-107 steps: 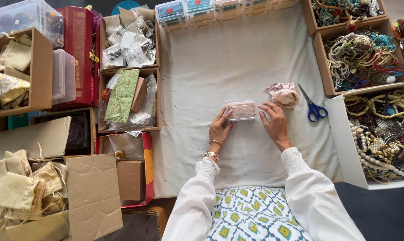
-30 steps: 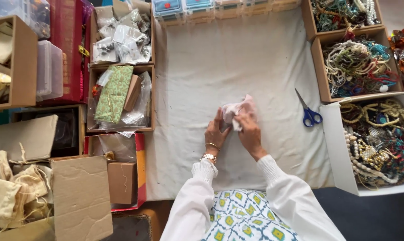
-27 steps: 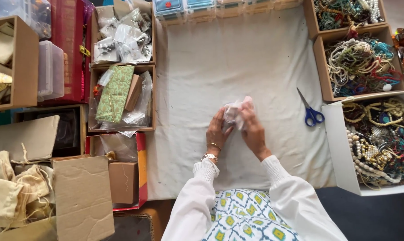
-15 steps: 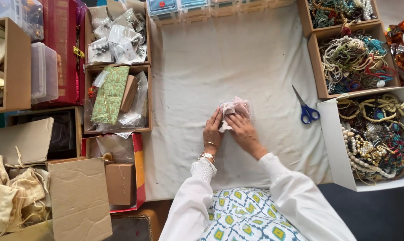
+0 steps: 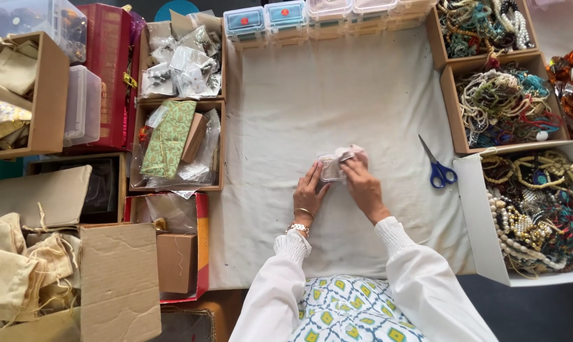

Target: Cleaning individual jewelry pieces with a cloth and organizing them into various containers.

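The small clear box (image 5: 330,167) is lying on the white cloth (image 5: 286,107), mid-surface, with a pale pink pouch (image 5: 351,154) bunching against its right edge. Risk, as a judgement: the pouch fabric is slack, so it could be slipping off or snagging the box corner. The left hand (image 5: 309,193) is pinching the box's near-left edge; the right hand (image 5: 362,183) is pinching the pouch, fingers curled down. Scissors (image 5: 434,166) are lying to the right, well apart.

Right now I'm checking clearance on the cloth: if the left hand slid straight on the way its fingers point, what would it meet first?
The left hand points up and slightly right, already touching the small clear box. Beyond that lies bare white cloth, then probably the row of small lidded containers.
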